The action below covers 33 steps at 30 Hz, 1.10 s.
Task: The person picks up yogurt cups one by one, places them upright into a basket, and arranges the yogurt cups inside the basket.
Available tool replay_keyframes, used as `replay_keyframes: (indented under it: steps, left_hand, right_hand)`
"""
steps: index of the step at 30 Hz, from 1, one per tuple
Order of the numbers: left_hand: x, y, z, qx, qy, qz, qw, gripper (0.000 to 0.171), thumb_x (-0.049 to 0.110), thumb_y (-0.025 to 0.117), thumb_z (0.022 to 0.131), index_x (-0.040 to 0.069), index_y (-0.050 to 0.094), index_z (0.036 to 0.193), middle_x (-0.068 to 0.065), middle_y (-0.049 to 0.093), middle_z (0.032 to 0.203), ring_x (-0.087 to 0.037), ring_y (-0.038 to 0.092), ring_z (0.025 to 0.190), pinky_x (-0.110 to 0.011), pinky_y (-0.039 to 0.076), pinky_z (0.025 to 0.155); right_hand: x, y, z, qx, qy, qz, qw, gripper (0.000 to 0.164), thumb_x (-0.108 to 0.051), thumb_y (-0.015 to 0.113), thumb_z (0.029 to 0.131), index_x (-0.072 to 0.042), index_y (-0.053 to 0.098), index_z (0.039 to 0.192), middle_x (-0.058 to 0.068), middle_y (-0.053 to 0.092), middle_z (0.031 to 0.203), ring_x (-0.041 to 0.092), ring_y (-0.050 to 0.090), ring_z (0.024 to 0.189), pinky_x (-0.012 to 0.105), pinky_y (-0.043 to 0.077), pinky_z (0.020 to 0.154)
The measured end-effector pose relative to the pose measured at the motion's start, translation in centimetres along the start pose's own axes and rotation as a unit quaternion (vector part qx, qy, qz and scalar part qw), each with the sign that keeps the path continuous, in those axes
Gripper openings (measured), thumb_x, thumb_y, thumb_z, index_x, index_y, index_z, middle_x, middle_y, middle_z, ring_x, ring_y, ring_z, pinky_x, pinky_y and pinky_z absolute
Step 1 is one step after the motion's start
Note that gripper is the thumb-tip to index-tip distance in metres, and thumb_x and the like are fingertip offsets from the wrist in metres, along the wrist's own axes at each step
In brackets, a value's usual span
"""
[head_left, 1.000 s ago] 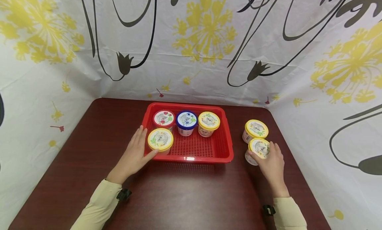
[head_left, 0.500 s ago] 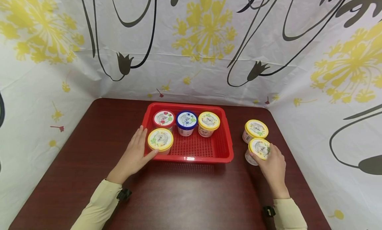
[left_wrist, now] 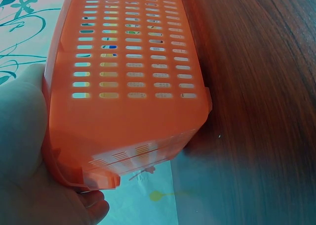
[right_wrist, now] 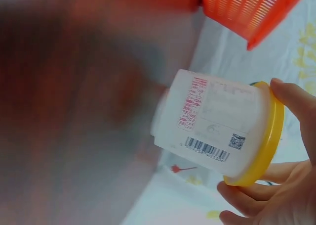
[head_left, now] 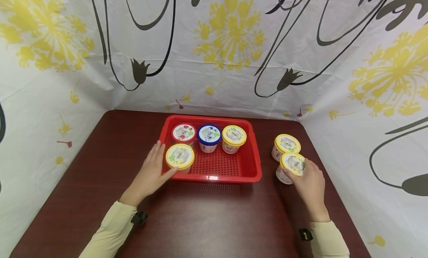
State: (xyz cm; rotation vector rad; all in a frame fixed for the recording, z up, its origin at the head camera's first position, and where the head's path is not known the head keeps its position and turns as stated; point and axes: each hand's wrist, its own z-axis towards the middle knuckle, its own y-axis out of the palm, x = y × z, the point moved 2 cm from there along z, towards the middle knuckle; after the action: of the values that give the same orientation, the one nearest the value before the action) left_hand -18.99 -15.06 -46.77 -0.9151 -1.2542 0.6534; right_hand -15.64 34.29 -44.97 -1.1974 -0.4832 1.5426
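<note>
In the head view my right hand (head_left: 311,183) grips a yellow-lidded tub (head_left: 293,164) by its lid, thumb on one side and fingers on the other. The right wrist view shows this tub's white wall (right_wrist: 212,121) with a barcode, and its yellow lid (right_wrist: 264,141) between thumb and fingertips. Just behind it stands another yellow-lidded tub (head_left: 287,144). My left hand (head_left: 148,173) rests against the front left corner of a red plastic basket (head_left: 217,179), fingers straight along the side and thumb over the front rim. Its perforated wall (left_wrist: 128,106) fills much of the left wrist view.
Inside the basket sit a red-lidded tub (head_left: 184,132), a blue-lidded tub (head_left: 208,134) and a yellow-lidded tub (head_left: 234,135) in the back row. Another yellow-lidded tub (head_left: 180,156) is front left. Patterned cloth (head_left: 214,90) surrounds the dark wooden table (head_left: 207,217).
My right hand has shifted slightly to the right, and the tub in its grip has moved a little up and right in view. The left hand and basket have stayed put.
</note>
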Motion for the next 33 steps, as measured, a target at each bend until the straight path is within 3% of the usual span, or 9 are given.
replay_keyframes:
  steps: [4, 11, 21, 27, 33]
  left_hand:
    - [-0.1, 0.0, 0.0, 0.000, 0.000, 0.002, 1.0000, 0.103, 0.052, 0.066, 0.088, 0.006, 0.007, 0.159, -0.017, 0.004, 0.167, -0.041, 0.011, 0.153, -0.066, 0.036, 0.111]
    - [-0.1, 0.0, 0.1, -0.001, -0.002, 0.004, 1.0000, 0.103, 0.052, 0.066, 0.088, 0.006, 0.007, 0.159, -0.017, 0.004, 0.168, -0.041, 0.010, 0.153, -0.066, 0.034, 0.112]
    - [-0.2, 0.0, 0.0, -0.003, -0.007, 0.003, 1.0000, 0.104, 0.052, 0.067, 0.087, 0.008, 0.007, 0.159, -0.016, 0.004, 0.168, -0.041, 0.010, 0.153, -0.065, 0.036, 0.111]
    - [-0.2, 0.0, 0.0, -0.001, -0.006, 0.006, 1.0000, 0.104, 0.052, 0.066, 0.087, 0.008, 0.007, 0.159, -0.017, 0.003, 0.168, -0.041, 0.010, 0.153, -0.066, 0.035, 0.111]
    - [-0.1, 0.0, 0.0, -0.002, -0.003, 0.010, 0.9999, 0.104, 0.055, 0.065, 0.088, 0.007, 0.007, 0.159, -0.017, 0.003, 0.168, -0.041, 0.010, 0.153, -0.067, 0.032, 0.113]
  right_hand:
    - [-0.8, -1.2, 0.7, -0.013, -0.020, 0.002, 1.000, 0.076, -0.037, 0.086, 0.073, 0.013, 0.058, 0.123, 0.032, 0.064, 0.110, 0.047, 0.061, 0.092, 0.059, 0.045, 0.072]
    - [-2.9, -3.6, 2.2, -0.086, -0.022, 0.012, 0.996, 0.085, -0.045, 0.082, 0.077, 0.015, 0.053, 0.130, 0.037, 0.058, 0.125, 0.049, 0.057, 0.109, 0.062, 0.046, 0.086]
    - [-7.4, -6.7, 4.2, -0.135, -0.068, 0.005, 0.989, 0.079, -0.043, 0.080, 0.079, 0.009, 0.054, 0.132, 0.033, 0.060, 0.126, 0.047, 0.058, 0.108, 0.060, 0.046, 0.084]
    - [-10.2, -6.9, 4.8, -0.146, -0.100, 0.015, 0.984, 0.079, -0.046, 0.080, 0.079, 0.005, 0.054, 0.134, 0.028, 0.060, 0.128, 0.044, 0.057, 0.111, 0.060, 0.047, 0.088]
    - [-12.5, -5.9, 5.1, -0.167, -0.102, 0.029, 0.980, 0.079, -0.046, 0.080, 0.079, 0.000, 0.053, 0.137, 0.024, 0.058, 0.134, 0.041, 0.054, 0.117, 0.061, 0.047, 0.095]
